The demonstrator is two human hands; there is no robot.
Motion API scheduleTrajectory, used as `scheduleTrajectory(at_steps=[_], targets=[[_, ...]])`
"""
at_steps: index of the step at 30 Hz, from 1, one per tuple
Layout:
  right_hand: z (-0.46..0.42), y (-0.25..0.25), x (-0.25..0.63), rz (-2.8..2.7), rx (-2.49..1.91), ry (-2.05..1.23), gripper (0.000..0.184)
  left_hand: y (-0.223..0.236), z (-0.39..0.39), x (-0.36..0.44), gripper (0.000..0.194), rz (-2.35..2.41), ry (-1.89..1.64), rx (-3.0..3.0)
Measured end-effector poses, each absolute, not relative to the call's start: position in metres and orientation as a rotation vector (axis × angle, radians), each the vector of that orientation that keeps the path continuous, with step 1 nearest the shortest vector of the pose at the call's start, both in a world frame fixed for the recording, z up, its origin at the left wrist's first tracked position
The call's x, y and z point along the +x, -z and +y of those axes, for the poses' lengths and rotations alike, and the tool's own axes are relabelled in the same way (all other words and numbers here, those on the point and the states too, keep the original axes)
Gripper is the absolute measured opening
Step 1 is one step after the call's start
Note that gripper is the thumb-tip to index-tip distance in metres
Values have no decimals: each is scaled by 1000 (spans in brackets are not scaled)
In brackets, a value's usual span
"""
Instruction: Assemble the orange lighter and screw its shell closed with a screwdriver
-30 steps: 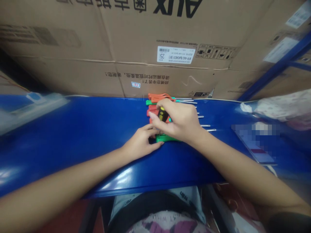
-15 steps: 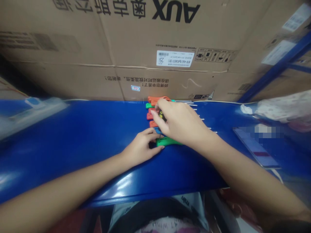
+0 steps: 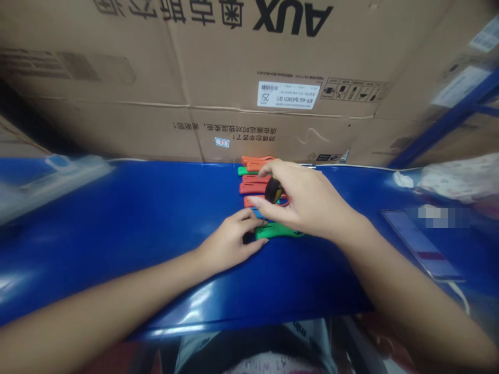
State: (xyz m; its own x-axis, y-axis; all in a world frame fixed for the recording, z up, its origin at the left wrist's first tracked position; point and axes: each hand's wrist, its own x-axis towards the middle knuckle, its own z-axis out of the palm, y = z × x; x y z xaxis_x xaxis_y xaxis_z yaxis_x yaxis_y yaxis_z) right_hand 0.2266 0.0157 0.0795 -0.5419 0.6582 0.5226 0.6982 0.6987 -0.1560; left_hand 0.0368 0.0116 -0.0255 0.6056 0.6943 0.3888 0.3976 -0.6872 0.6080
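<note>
Fingers and thumb of my left hand [image 3: 234, 238] hold the near end of a green plastic handle [image 3: 278, 230] flat on the table. My right hand [image 3: 306, 195] is closed on a short black-and-yellow screwdriver [image 3: 273, 190], tilted above that handle. Its thin shaft reaches down to the handle's left end beside my left fingertips; the exact contact of the tip is unclear. Beyond lie similar handles in a row: a blue one [image 3: 257, 212], a red one [image 3: 251, 188], an orange one [image 3: 255, 161] and several more, partly hidden by my right hand.
A large cardboard box [image 3: 136, 130] stands along the back of the blue table [image 3: 117, 208]. On the right lie a phone [image 3: 424, 246] with a white cable and some patterned cloth [image 3: 463, 176]. A clear plastic-looking item [image 3: 78, 174] is at the left.
The screwdriver has gone from nearly upright to leaning right as my right hand shifted right and tilted. My left hand still holds the green handle. The view has shifted slightly.
</note>
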Motion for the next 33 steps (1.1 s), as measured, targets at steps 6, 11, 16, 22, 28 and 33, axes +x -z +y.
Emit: scheduleTrajectory(at_steps=[6, 11, 16, 22, 28, 33], targets=[[16, -72, 228, -2352, -938, 55, 24, 23, 10, 36, 18, 808, -873, 2365], [12, -71, 228, -2308, -960, 153, 10, 24, 10, 35, 22, 808, -869, 2353], [8, -73, 227, -2319, -1058, 185, 20, 25, 11, 38, 24, 795, -860, 2350], [8, -72, 225, -2317, -1041, 112, 20, 26, 10, 39, 22, 820, -851, 2326], [8, -69, 226, -2281, -1071, 121, 14, 23, 10, 40, 20, 832, -830, 2306], [11, -68, 230, -2209, -1105, 134, 12, 22, 11, 39, 23, 827, -834, 2306]])
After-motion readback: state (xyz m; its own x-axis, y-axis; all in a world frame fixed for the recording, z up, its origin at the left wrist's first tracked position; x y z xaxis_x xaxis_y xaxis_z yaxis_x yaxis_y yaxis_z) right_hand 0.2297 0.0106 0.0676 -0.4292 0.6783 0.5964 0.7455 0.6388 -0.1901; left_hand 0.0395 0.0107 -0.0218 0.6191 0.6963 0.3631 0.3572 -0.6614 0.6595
